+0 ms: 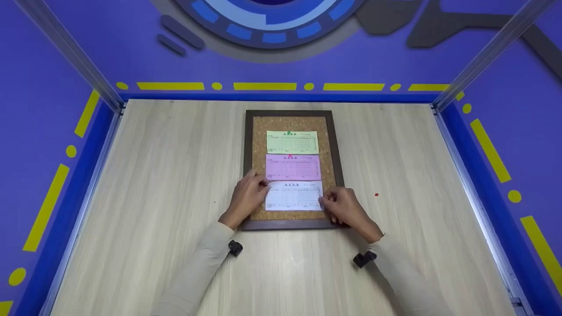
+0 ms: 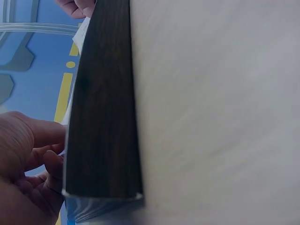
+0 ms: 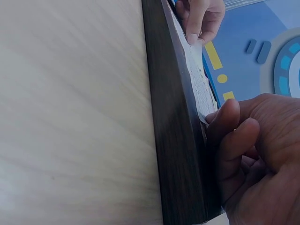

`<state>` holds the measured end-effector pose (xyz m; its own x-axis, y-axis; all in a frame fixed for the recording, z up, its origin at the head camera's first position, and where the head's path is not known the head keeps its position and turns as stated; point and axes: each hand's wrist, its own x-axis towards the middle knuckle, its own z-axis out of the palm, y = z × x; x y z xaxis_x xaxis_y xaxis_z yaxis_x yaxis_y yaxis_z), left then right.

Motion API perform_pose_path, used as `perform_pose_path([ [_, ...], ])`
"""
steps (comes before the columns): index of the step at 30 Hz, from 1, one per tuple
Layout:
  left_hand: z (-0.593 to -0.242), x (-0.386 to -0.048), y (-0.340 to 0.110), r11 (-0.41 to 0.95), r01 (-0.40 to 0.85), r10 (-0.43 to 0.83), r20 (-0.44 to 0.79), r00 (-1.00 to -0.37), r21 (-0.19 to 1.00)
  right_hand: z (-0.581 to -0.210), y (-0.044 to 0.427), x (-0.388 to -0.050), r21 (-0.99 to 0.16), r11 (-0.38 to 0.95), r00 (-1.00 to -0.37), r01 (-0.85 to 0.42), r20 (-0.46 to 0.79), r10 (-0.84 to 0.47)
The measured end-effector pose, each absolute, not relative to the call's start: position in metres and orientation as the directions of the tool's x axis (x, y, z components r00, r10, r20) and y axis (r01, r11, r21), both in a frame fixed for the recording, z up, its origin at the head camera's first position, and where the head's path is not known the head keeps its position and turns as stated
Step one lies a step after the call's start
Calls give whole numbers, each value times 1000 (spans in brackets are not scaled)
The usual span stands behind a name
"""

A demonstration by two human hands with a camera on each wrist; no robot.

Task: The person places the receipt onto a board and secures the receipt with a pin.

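A brown-framed cork board (image 1: 259,214) lies on the table, with a green paper form (image 1: 292,142), a pink paper form (image 1: 293,167) and a white paper form (image 1: 294,196) one below another. My left hand (image 1: 249,195) pinches the white form near its upper left corner. At the form's lower right edge, my right hand (image 1: 347,206) pinches the paper between thumb and finger. A green pushpin (image 1: 289,132) sits at the top of the green form, and a pink pushpin (image 1: 290,156) at the top of the pink one. No pin shows on the white form.
A small red pushpin (image 1: 376,194) lies on the wooden table (image 1: 175,175), right of the board. Blue panels (image 1: 281,70) with yellow marks stand at the back and both sides. Each sleeve has a black wrist camera (image 1: 235,248) near the cuff.
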<state>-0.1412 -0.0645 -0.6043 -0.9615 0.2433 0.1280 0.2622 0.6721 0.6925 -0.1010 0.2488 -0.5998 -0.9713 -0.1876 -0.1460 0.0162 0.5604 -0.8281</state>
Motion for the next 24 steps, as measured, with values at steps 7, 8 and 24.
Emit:
perform_pose_path([
  [7,-603,-143,-64,682,252,237,119,-964,686,-599,248,-102,-825,563,-971,45,-169,-170],
  [8,-603,-143,-64,682,250,236,117,-965,687,-599,248,-103,-826,562,-971,46,-170,-170],
  [24,-603,-147,-66,646,256,248,119,-961,720,-601,247,-104,-824,564,-972,47,-169,-166],
])
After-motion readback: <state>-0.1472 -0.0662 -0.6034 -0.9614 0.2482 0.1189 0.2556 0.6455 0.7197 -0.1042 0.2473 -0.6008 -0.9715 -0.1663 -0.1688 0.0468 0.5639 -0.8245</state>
